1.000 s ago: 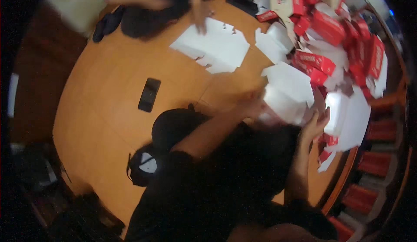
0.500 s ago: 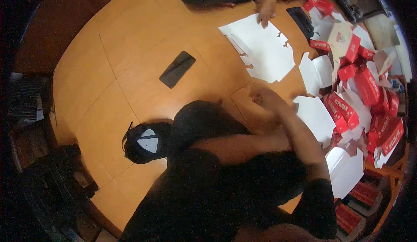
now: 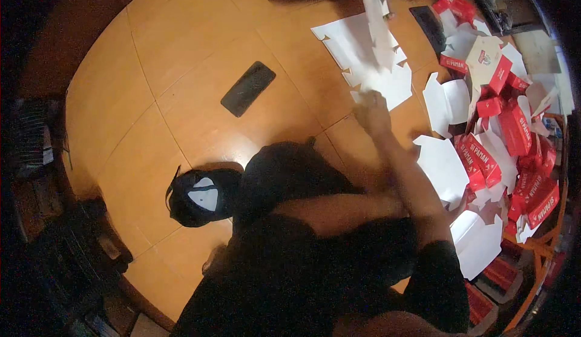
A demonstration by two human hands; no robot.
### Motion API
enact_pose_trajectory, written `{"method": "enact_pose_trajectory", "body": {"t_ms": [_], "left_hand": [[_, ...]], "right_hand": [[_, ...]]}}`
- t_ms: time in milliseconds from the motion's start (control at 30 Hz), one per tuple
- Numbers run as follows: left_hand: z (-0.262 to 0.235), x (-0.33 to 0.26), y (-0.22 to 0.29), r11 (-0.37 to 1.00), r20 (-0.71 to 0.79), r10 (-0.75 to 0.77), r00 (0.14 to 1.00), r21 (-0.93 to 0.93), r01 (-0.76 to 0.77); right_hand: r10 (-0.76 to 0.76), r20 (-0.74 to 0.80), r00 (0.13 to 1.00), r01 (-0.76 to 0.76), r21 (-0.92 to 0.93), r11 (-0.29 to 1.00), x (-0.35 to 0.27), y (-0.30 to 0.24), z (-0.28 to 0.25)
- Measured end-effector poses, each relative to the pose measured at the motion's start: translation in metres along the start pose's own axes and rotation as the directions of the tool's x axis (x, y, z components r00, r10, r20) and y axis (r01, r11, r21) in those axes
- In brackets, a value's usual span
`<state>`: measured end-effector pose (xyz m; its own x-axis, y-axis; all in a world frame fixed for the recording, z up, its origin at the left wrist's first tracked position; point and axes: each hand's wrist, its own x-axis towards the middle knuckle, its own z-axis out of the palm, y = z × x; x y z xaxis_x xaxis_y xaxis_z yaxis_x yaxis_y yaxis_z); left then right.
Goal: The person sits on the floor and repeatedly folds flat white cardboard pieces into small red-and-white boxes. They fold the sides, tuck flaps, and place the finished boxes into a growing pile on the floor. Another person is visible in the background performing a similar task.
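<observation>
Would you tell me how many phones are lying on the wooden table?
2. One dark phone lies face down on the bare table, left of the white flat cartons. Another dark phone lies at the far edge by the red boxes. The pile may hide others.

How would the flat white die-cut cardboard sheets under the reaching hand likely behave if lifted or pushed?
The flat white die-cut cardboard sheets look thin, so probably light and somewhat floppy, bending along creases. Stacked loosely on the smooth round wooden table, they would likely slide apart if the right hand pushed them.

A packing workroom: flat carton blanks (image 3: 363, 58) and red boxes (image 3: 514, 131) crowd the table (image 3: 151, 95).
</observation>
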<state>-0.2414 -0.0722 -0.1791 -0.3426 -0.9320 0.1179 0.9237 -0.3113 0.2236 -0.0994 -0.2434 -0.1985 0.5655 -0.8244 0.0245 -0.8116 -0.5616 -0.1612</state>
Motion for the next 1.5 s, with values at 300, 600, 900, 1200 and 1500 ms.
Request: {"method": "enact_pose_trajectory", "body": {"t_ms": [300, 600, 900, 1200, 1500], "left_hand": [[0.028, -0.024, 0.089, 0.558, 0.043, -0.135, 0.990, 0.829, 0.040], [-0.047, -0.029, -0.027, 0.929, 0.104, 0.019, 0.994, 0.365, -0.055], [0.019, -0.026, 0.085, -0.043, 0.067, -0.289, 0.955, 0.996, -0.083], [-0.018, -0.027, 0.038, 0.443, 0.150, -0.075, 0.986, 0.891, -0.102], [-0.047, 0.025, 0.021, -0.284, -0.067, -0.418, 0.906, 0.957, -0.060]], "right_hand": [[-0.053, 0.226, 0.973, 0.029, 0.108, 0.994, 0.042, 0.023, -0.017], [-0.270, 0.222, 0.937, 0.210, 0.263, 0.942, 0.065, 0.066, -0.015], [-0.013, 0.247, 0.969, 0.010, 0.014, 1.000, 0.054, 0.021, -0.025], [-0.116, 0.304, 0.945, 0.052, 0.210, 0.976, 0.065, 0.046, -0.023], [0.070, -0.005, 0.998, -0.066, 0.261, 0.963, 0.058, 0.068, -0.026]]}}
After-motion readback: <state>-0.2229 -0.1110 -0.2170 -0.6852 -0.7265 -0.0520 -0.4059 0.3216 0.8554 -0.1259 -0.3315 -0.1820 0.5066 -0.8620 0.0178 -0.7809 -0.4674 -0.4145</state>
